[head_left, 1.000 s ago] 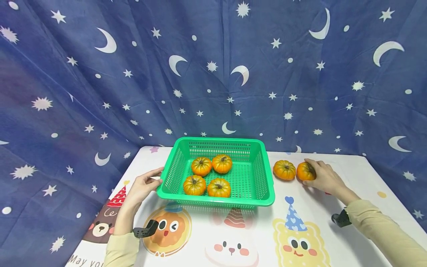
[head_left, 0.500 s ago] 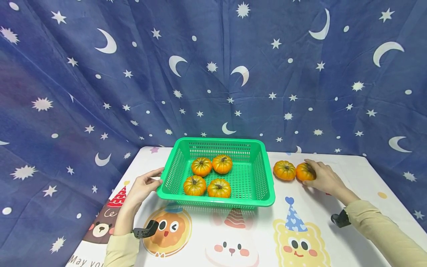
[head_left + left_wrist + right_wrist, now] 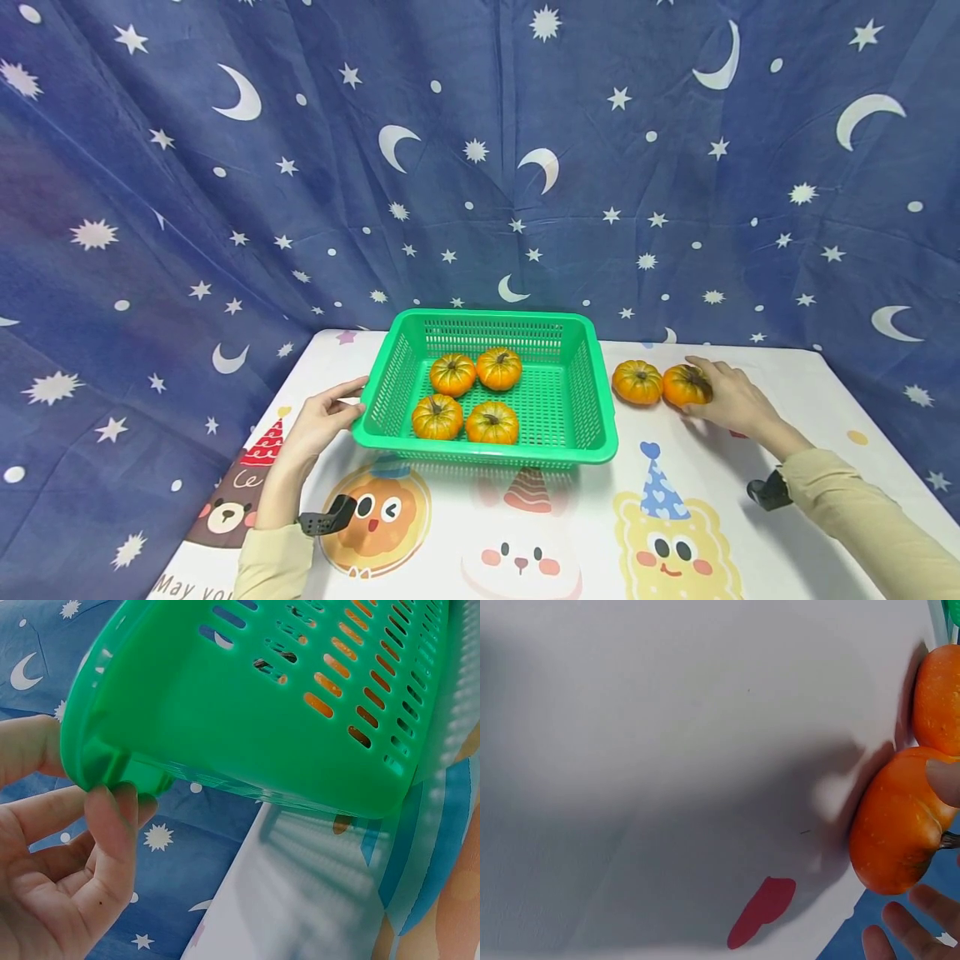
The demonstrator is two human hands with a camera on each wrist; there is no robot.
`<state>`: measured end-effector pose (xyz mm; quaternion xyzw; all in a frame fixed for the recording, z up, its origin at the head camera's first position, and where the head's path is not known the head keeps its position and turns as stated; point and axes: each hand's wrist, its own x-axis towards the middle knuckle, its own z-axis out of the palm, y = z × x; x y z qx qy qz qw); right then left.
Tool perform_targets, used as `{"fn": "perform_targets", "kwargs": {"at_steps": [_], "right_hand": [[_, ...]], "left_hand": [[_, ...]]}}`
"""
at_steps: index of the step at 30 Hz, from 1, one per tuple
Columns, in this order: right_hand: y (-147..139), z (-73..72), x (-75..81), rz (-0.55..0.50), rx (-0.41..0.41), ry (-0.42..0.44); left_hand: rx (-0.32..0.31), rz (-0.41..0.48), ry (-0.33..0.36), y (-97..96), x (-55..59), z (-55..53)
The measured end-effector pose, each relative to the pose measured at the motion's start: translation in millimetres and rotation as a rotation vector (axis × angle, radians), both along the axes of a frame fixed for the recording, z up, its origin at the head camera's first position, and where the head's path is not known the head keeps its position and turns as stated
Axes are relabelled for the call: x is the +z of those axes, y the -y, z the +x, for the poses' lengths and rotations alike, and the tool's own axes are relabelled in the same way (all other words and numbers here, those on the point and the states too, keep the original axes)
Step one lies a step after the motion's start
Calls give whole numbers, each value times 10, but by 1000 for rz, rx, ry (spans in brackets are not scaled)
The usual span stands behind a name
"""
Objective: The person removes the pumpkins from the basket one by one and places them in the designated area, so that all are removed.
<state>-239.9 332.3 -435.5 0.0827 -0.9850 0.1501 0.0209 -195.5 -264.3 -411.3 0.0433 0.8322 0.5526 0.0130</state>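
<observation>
A green plastic basket point(image 3: 581, 454) holds several small orange pumpkins, among them a front-left pumpkin point(image 3: 437, 417) and a back pumpkin point(image 3: 498, 368). My left hand point(image 3: 318, 425) pinches the basket's left rim between thumb and fingers; the left wrist view shows the thumb point(image 3: 112, 832) under the rim's edge. To the right of the basket, two more pumpkins sit side by side on the table. The nearer one to the basket is a ribbed pumpkin point(image 3: 637, 382). Around the outer pumpkin point(image 3: 892, 825) my right hand point(image 3: 731, 400) is spread, thumb overlapping it and the other fingertips just off its side.
A white tablecloth point(image 3: 592, 533) with cartoon prints covers the table. Behind it hangs a dark blue curtain point(image 3: 480, 242) with moons and stars, close to the table's back edge. Black wrist cameras sit on both forearms, the left camera point(image 3: 330, 515) near the pancake print.
The outer pumpkin now shows more of its right side as my right hand's fingers loosen around it. My left hand and the basket hold still.
</observation>
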Motion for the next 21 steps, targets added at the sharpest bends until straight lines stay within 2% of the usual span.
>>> {"fn": "perform_targets", "kwargs": {"at_steps": [10,21], "right_hand": [[32,47,148,17,16,-43],[100,39,260,11,39,-81]], "left_hand": [[-4,24,-5,0,5,16],[-4,7,-16,-4,-11,6]]}}
